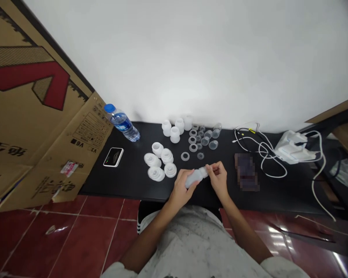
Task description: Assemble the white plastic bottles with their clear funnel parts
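My left hand [182,189] is wrapped round a small translucent white plastic bottle [195,177], held on its side over the near edge of the black table [133,181]. My right hand [217,177] pinches the bottle's neck end with its fingertips. Just left of my hands lie several white plastic caps and bases [159,164]. Beyond them stand more small white bottles [175,129], several clear rings [191,146] and clear caps [210,138].
A water bottle with a blue cap [121,122] lies at the table's back left, a small white device [113,156] in front of it. Big cardboard boxes [31,116] fill the left. White cables [261,148] and a white charger [292,148] lie right. Red floor tiles [75,227] below.
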`<state>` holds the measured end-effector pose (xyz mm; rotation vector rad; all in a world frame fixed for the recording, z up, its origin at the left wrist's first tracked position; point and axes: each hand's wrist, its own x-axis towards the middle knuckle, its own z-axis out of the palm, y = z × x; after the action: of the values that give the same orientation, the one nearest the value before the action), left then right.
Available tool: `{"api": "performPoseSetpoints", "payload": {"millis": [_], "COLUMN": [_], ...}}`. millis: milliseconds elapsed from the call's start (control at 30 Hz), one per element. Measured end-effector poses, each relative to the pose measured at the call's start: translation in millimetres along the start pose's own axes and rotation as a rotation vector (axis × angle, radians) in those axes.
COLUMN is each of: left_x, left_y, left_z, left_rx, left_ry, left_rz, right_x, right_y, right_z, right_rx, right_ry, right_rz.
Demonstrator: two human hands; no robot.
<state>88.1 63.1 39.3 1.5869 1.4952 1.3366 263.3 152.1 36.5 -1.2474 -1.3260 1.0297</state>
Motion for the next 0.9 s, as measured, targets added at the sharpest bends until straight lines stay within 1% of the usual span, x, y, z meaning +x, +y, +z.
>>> {"api": "performPoseSetpoints", "payload": {"millis": [33, 100, 167, 233, 333, 467, 533, 733, 900], "left_x": [1, 2, 4, 5, 4, 2, 2, 2, 1], "left_y": [1, 2, 3, 4, 5, 4, 4, 2, -2], "left_z": [-0.8, -2.5, -4.0, -4.9, -4.4, -1.6, -0.2, 2.1, 3.6], "left_rx": [-0.005, -0.016, -0.023, -0.018, -0.007, 0.0, 0.004, 0.0, 0.027], "left_ry": [-0.01, -0.023, -0.01, 0.01, 0.001, -0.052, -0.063, -0.053, -0.02], "left_rz": [0.001, -0.005, -0.02, -0.035, -0.038, -0.023, -0.009, 0.027, 0.046], "right_x": [-1, -4, -7, -9, -9, -3, -1, 2, 5], "right_y": [-1, -2, -3, -3, -2, -1, -1, 4, 9], "right_z": [0, 0, 0, -1, -1, 0, 0, 0, -1], "right_rx": [-0.008, -0.027, -0.029, -0.008, 0.026, 0.093, 0.136, 0.186, 0.218], "right_ry": [-0.015, -0.098, -0.206, -0.256, -0.227, -0.098, -0.067, -0.09, -0.126], "right_rz": [0.016, 0.049, 0.07, 0.073, 0.056, 0.035, 0.029, 0.006, -0.03]}}
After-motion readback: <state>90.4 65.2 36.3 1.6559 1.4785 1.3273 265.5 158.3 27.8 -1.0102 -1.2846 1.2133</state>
